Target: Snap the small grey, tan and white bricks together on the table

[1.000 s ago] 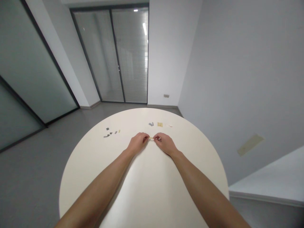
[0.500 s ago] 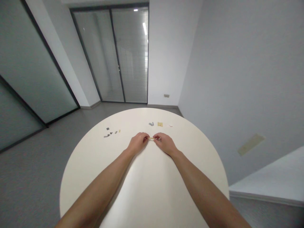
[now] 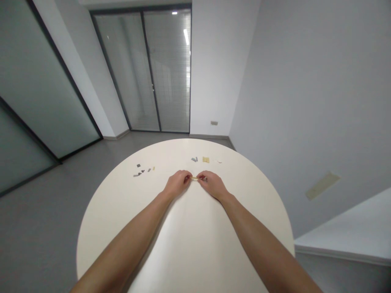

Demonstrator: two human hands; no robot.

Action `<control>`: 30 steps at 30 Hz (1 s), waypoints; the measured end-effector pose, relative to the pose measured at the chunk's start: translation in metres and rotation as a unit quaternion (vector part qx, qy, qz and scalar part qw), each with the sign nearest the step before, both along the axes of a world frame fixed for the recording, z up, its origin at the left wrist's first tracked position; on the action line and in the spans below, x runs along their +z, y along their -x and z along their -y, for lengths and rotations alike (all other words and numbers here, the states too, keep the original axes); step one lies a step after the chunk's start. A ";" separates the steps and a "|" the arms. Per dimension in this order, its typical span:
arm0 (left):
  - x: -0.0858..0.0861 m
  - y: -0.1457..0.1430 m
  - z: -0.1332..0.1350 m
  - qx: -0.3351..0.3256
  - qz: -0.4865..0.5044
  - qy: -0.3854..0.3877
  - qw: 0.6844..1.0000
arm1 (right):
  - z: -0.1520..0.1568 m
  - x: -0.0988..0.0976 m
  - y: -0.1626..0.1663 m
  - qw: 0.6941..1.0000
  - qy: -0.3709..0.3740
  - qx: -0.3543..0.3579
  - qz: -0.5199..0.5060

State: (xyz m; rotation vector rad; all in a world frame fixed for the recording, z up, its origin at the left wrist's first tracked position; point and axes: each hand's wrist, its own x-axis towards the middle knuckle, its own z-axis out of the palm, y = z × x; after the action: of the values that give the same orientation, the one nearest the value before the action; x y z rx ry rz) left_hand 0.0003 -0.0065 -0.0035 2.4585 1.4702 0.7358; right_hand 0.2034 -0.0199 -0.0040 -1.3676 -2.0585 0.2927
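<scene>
A small, thin yellowish piece spans the gap between my hands, low over the white table. My left hand pinches its left end between thumb and fingers. On the other end, my right hand is closed in the same way. The fingertips hide both ends, and the piece is too small to name its kind. Just beyond my hands lie grey strips, a flat yellowish piece and tiny white bits.
Toward the left of the round white table lie a dark square piece, several small dark grey bits and a small yellowish piece. A glass door stands behind the table, and a grey wall rises at the right.
</scene>
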 end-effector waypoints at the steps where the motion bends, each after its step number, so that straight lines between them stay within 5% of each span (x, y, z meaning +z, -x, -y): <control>1: 0.000 0.000 0.000 0.000 0.000 0.000 1.000 | 0.000 0.000 0.000 1.000 0.001 0.000 0.000; 30: 0.003 0.000 0.003 -0.010 0.008 -0.003 1.000 | 0.002 0.000 -0.001 1.000 -0.012 0.008 -0.016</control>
State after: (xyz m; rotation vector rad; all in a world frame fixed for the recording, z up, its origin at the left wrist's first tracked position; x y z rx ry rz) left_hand 0.0004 -0.0092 -0.0006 2.4623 1.4390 0.7561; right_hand 0.2040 -0.0215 -0.0036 -1.3229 -2.0413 0.2943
